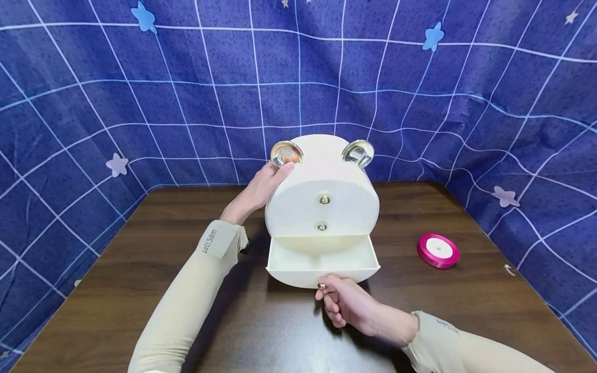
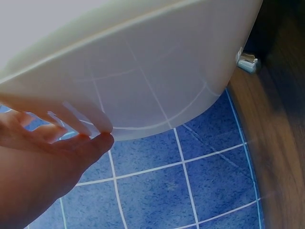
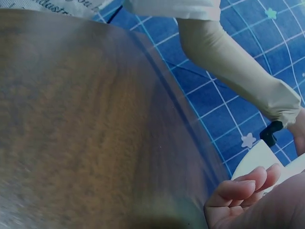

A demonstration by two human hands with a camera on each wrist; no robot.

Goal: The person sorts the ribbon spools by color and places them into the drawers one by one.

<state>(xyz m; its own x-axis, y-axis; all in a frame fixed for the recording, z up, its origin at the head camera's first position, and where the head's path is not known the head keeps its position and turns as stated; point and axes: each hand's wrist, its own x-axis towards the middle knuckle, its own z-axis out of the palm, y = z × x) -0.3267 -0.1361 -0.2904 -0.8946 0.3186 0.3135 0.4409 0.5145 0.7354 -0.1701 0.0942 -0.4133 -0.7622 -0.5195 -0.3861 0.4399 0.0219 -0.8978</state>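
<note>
A glossy white rounded storage box (image 1: pixel 322 207) with two shiny gold-rimmed ears stands on the table. Its bottom drawer (image 1: pixel 322 254) is pulled out toward the front, and the inside is bare. My right hand (image 1: pixel 350 305) pinches the small gold knob (image 1: pixel 322 285) on that drawer with thumb and forefinger. Two more knobs sit above it on closed drawer fronts. At the upper left side of the box, my left hand (image 1: pixel 261 189) rests beside the left ear (image 1: pixel 286 154). In the left wrist view its fingertips (image 2: pixel 102 143) touch the glossy white side.
A roll of magenta ribbon (image 1: pixel 438 250) lies to the right on the brown wooden table (image 1: pixel 196 290). Behind it hangs a blue cloth (image 1: pixel 317 62) with white grid lines and stars. A small silver foot (image 2: pixel 248 63) shows under the box.
</note>
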